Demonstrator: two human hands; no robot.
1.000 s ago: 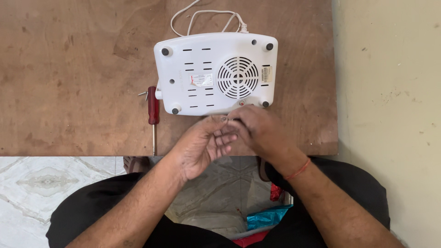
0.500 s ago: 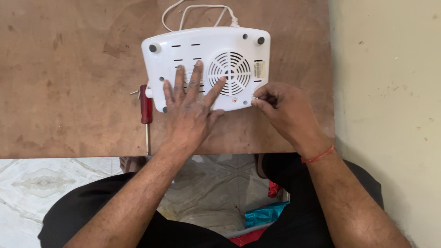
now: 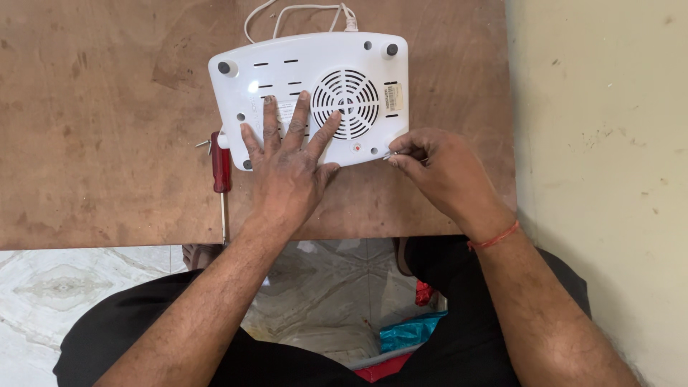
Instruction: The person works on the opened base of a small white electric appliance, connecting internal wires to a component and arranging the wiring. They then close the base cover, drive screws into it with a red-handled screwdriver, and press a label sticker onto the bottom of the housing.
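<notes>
The left hand (image 3: 287, 168) reaches forward from the near edge of the worn brown wooden board (image 3: 93, 122), forearm running up from the lower left, palm down. Its fingers (image 3: 271, 122) are spread flat and wide across the underside of the white plastic appliance with a round slotted vent grille (image 3: 373, 61), which lies upside down at the far middle of the board. The fingertips rest beside the grille and over the small label; the heel of the hand sits at the appliance's near edge. It presses on the casing without grasping anything.

The right hand (image 3: 441, 172) comes in from the lower right, a red thread band (image 3: 493, 236) around its wrist. Its thumb and forefinger are pinched together on a small thin metal piece (image 3: 391, 153) at the near right edge of the appliance; what the piece is cannot be told.

A red-handled screwdriver (image 3: 221, 168) lies on the board just left of the left hand, its shaft pointing to the near edge. A white cord (image 3: 301, 11) loops behind the appliance.
</notes>
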